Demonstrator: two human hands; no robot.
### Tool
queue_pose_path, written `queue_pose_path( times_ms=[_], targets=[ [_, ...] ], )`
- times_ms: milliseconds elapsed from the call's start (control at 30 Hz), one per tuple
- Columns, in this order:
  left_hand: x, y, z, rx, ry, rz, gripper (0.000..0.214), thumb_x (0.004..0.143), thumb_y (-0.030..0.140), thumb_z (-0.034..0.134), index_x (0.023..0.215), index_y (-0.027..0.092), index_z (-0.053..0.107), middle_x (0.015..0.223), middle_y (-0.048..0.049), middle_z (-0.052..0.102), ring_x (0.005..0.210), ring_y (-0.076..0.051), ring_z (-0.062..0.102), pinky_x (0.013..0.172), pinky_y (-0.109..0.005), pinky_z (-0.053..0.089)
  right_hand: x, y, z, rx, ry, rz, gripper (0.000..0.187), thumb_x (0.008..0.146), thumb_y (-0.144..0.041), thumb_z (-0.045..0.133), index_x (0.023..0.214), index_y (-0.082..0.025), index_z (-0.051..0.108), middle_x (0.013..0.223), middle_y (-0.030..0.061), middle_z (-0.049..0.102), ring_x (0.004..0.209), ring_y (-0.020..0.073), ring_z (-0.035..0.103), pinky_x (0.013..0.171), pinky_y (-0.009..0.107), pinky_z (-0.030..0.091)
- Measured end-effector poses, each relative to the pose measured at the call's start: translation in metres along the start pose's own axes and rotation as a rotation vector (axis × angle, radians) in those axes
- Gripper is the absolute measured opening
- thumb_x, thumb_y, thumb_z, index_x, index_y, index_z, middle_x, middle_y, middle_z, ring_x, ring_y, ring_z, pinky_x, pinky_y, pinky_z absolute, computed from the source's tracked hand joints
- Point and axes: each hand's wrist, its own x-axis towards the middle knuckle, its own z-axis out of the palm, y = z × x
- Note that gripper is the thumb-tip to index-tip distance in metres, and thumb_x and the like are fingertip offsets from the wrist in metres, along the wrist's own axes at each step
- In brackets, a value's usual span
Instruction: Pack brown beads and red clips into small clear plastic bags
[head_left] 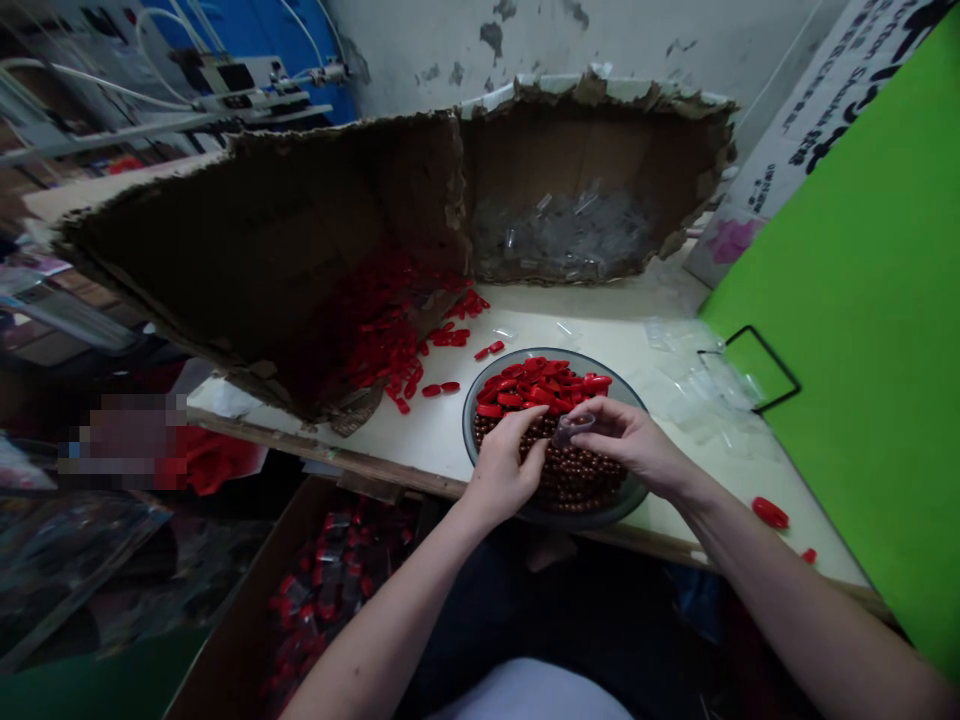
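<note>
My right hand [628,442] is closing in a pinch on a small translucent plastic sleeve [573,430], gripping it between thumb and fingertips. The sleeve's long axis is lying roughly crosswise in front of me, its free end pointing toward my left hand [501,468], so that hand is the nearer one to that end, just beside it. My left hand is curling downward with its fingers [534,424] at the near edge of the heap, but I cannot tell whether it is gripping anything. Directly beneath both hands, a shallow glass bowl [553,355] is holding a mass of brown beads [579,482], and just beyond my fingertips a pile of glossy red plastic pieces [541,384] is lying on top of them. Further out past my left hand, more red pieces [390,345] are spilling from a torn cardboard box [592,135] onto the pale tabletop [615,325], while a loose red piece [770,512] is sitting off past my right wrist.
</note>
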Motion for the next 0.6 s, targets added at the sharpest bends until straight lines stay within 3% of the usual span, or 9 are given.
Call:
queue_pose_path(
  times_ms=[133, 300, 433, 500, 600],
  targets=[
    [0.009, 0.009, 0.008, -0.354, -0.102, -0.107, 0.043, 0.083, 0.016, 0.059, 0.125, 0.02, 0.054, 0.116, -0.0085, 0.067, 0.105, -0.018, 0.065, 0.095, -0.033, 0.051, -0.001, -0.012, 0.004, -0.01, 0.008, -0.046, 0.032, 0.072, -0.034, 0.077, 0.098, -0.021, 0.064, 0.104, 0.0038, 0.073, 0.098, 0.0208, 0.068, 0.095, 0.041, 0.051],
    [0.018, 0.013, 0.009, -0.622, -0.071, -0.237, 0.034, 0.077, 0.018, 0.066, 0.111, 0.014, 0.063, 0.104, -0.009, 0.071, 0.095, -0.018, 0.068, 0.09, -0.033, 0.052, -0.005, -0.022, -0.008, -0.07, -0.022, -0.044, 0.036, 0.077, -0.035, 0.072, 0.11, -0.021, 0.064, 0.113, 0.0064, 0.07, 0.105, 0.0217, 0.066, 0.098, 0.042, 0.049],
    [0.019, 0.016, 0.003, -0.724, -0.053, -0.333, 0.036, 0.074, 0.019, 0.069, 0.109, 0.013, 0.065, 0.091, -0.007, 0.073, 0.084, -0.016, 0.068, 0.076, -0.028, 0.054, -0.002, -0.009, -0.024, -0.14, 0.031, -0.004, 0.033, 0.082, -0.037, 0.064, 0.112, -0.021, 0.062, 0.112, 0.0076, 0.07, 0.101, 0.0224, 0.067, 0.09, 0.04, 0.053],
    [0.019, 0.019, 0.001, -0.757, -0.035, -0.347, 0.036, 0.072, 0.018, 0.07, 0.108, 0.013, 0.065, 0.09, -0.0065, 0.073, 0.082, -0.015, 0.067, 0.075, -0.027, 0.054, 0.002, 0.003, -0.028, -0.333, 0.051, -0.021, 0.028, 0.085, -0.035, 0.058, 0.109, -0.021, 0.063, 0.109, 0.0074, 0.07, 0.097, 0.023, 0.068, 0.088, 0.042, 0.053],
    [0.018, 0.023, 0.0, -0.793, -0.001, -0.364, 0.037, 0.07, 0.018, 0.071, 0.107, 0.014, 0.066, 0.092, -0.006, 0.072, 0.081, -0.015, 0.067, 0.074, -0.027, 0.054, 0.012, 0.018, -0.03, -0.859, 0.152, -0.103, 0.021, 0.084, -0.028, 0.057, 0.102, -0.02, 0.065, 0.102, 0.0091, 0.069, 0.095, 0.0262, 0.066, 0.089, 0.045, 0.05]
  ],
)
